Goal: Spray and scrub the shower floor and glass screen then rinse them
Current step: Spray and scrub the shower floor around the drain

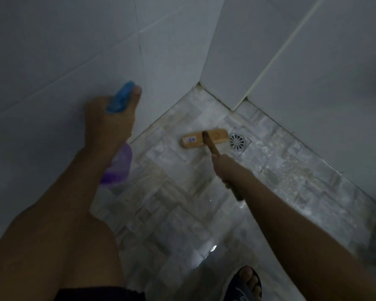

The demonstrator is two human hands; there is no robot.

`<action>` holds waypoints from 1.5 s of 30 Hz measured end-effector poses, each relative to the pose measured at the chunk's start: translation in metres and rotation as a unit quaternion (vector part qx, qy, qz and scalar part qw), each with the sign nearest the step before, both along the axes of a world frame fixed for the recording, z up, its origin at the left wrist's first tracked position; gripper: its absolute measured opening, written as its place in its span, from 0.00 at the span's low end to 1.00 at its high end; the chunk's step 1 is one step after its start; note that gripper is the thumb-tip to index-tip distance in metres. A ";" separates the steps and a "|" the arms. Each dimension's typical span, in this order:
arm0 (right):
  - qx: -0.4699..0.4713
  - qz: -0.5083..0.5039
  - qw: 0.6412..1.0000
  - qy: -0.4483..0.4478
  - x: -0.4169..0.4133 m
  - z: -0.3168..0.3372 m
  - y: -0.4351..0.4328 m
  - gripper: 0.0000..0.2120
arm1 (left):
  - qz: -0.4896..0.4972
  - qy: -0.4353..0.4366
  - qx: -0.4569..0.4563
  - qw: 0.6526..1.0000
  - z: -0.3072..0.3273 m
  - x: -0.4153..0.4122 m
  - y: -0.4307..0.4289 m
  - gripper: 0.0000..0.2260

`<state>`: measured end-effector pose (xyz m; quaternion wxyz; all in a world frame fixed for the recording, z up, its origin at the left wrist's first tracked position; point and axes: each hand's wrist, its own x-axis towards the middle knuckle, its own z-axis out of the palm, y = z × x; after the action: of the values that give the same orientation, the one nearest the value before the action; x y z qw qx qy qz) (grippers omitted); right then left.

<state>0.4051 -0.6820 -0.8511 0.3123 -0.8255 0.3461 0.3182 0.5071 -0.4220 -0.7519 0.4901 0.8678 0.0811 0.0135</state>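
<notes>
My left hand (109, 124) grips a spray bottle (117, 168) with purple liquid and a blue trigger head (121, 97), held up in front of the left wall. My right hand (223, 167) grips the wooden handle of a scrubbing brush. The wooden brush head (195, 140) lies flat on the wet mosaic shower floor (178, 203), just left of the round metal drain (238, 141).
White tiled walls (74, 51) meet in the corner behind the brush. A glossy white panel (323, 83) runs along the right side. My foot in a dark sandal (246, 283) stands on the floor at the bottom edge. My left knee fills the lower left.
</notes>
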 end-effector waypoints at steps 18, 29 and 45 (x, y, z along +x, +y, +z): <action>-0.047 0.090 0.994 0.035 0.041 -0.006 -0.089 0.22 | 0.076 -0.061 -0.010 0.995 -0.012 0.021 -0.005 0.34; -0.052 0.126 0.990 -0.041 0.146 -0.010 -0.048 0.24 | 0.066 -0.101 0.001 0.993 -0.017 0.024 -0.009 0.32; -0.083 0.231 0.969 -0.013 0.164 -0.013 -0.087 0.25 | 0.061 -0.125 0.022 0.990 -0.029 0.031 -0.008 0.34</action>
<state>0.5691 -0.7693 -0.8639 0.1652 -0.9104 0.1667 0.3407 0.5377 -0.4299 -0.7804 0.4752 0.8635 0.0713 0.1532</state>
